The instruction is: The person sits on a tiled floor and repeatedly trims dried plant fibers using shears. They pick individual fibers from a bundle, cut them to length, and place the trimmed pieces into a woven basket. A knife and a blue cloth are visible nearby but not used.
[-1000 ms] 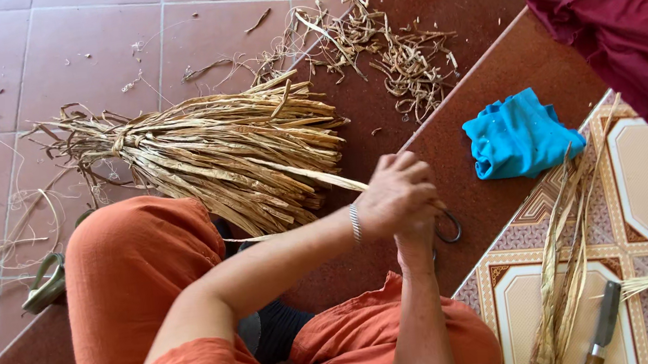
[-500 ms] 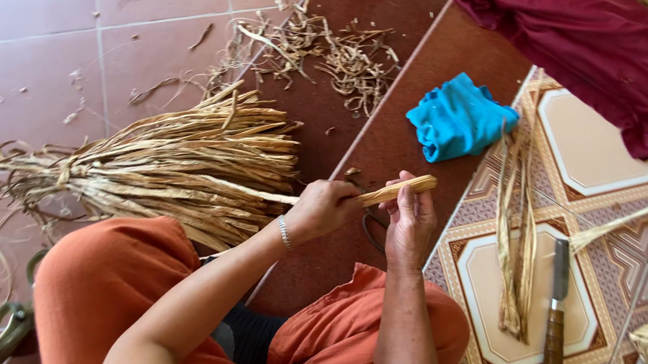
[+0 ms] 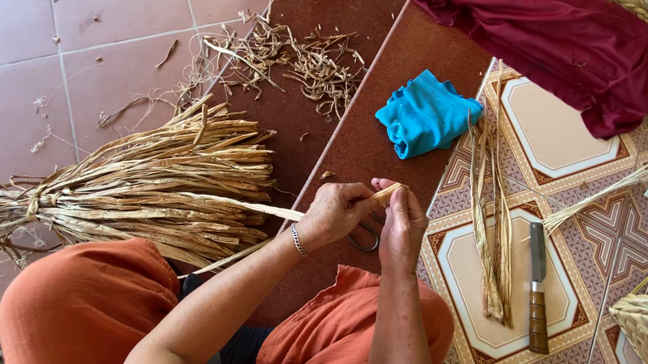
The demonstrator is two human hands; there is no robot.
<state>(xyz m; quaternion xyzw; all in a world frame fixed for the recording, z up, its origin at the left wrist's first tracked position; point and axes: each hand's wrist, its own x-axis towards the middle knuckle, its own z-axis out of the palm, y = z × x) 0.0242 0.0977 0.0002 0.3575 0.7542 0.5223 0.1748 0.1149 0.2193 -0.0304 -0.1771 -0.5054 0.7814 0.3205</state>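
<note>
Strip (image 3: 278, 210): dried, flat; one end pinched in my left grip (image 3: 336, 212), right grip (image 3: 402, 226) closed on its tip, keeping it taut above the step. Bundle (image 3: 136, 193) beside my knee, within reach.

Straw bundle (image 3: 135, 189) left of hands, cloth (image 3: 425, 116) beyond them, knife (image 3: 537, 287) right, on tiled floor (image 3: 557, 137)

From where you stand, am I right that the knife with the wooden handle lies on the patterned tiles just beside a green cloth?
Not quite: the cloth is blue, not green, and it lies apart from the knife, up the step. The knife with the wooden handle does lie on the patterned tiles, beside loose dried strips. The head view shows this.
</note>
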